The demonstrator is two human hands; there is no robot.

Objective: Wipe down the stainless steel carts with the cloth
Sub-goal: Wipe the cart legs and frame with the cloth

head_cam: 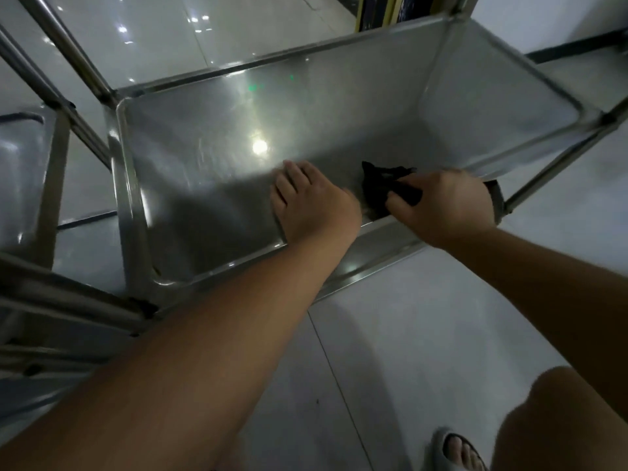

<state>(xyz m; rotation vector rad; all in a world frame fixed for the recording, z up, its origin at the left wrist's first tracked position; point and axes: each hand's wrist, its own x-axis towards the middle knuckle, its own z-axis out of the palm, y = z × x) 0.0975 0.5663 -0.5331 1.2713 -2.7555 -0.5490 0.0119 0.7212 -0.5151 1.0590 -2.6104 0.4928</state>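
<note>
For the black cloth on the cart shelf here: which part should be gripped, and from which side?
Probably the bunched near part of the cloth, from the shelf's near edge, where the right hand already pinches it. It lies crumpled by the near rim of the cart, and its far part spreads loose on the steel, free to wipe. The left hand rests flat beside it.

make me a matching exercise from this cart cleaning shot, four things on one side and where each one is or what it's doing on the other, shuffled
Things
1. left hand
2. right hand
3. crumpled black cloth
4. grey slide sandal

States
A. on the pale tiled floor, bottom right, toes showing
B. pressed on the tray near its near rim, gripped from the right
C. fingers straight, lying flat on the stainless steel cart tray
D. fingers curled round dark fabric

Pairs: 1-C, 2-D, 3-B, 4-A
</note>
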